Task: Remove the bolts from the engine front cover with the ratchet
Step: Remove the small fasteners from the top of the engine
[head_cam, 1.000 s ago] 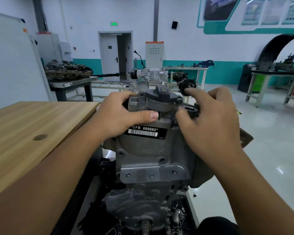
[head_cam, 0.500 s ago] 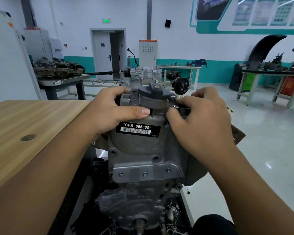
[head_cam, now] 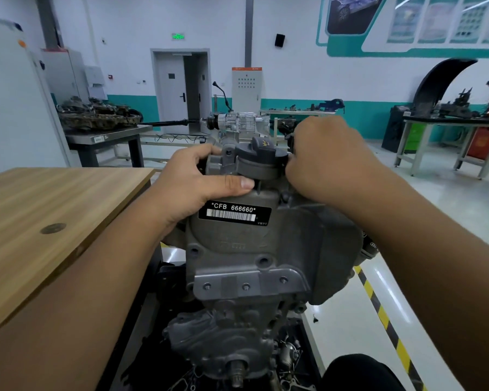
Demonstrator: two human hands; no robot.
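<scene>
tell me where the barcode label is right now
In the head view, the barcode label sits on the engine cover's upper face, just below the left hand's thumb.

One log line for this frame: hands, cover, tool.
left hand: grips front cover top edge | right hand: curled at cover's upper right, contents hidden | ratchet: not visible | lower bolts: in place

Grey cast engine front cover [head_cam: 249,249] upright, barcode label "*CFB 666660*" just below left thumb; three bolts [head_cam: 246,287] in lower flange, well below fingers [head_cam: 206,153].

Front cover [head_cam: 237,249] label [head_cam: 235,213]: "*CFB 666660*", "VWPT".
</scene>
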